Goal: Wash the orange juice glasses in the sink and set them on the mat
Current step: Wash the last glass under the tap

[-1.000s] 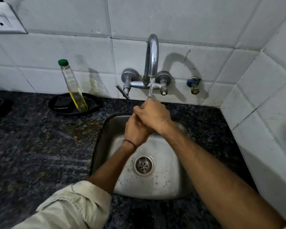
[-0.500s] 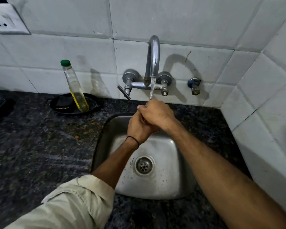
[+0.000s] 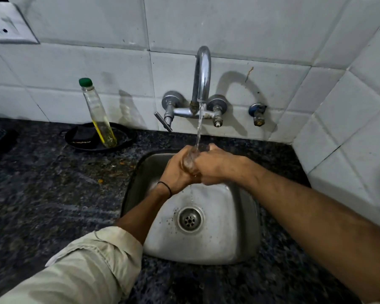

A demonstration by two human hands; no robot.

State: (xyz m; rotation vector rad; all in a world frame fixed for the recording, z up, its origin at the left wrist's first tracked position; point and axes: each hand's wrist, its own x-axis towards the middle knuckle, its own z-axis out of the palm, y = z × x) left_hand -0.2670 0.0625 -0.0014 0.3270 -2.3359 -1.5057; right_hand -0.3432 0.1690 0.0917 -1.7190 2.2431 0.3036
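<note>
Two hands meet over the sink (image 3: 246, 218), both wrapped round one clear glass (image 3: 190, 160) held right under the stream of water (image 3: 199, 126) from the tap (image 3: 203, 73). The left hand (image 3: 174, 172) curls round it from the left, the right hand (image 3: 216, 165) closes on it from the right, and only a narrow strip of the glass shows between them. Whether any fingers reach inside it I cannot tell. No mat is in view, and no other glass. The likely trouble is a slip: wet glass in wet hands can twist loose and drop onto the steel basin near the drain (image 3: 190, 219), where it may chip or crack. Water striking the rim could also splash onto the dark counter (image 3: 42, 183), and lifting the glass too high might knock it against the tap.
</note>
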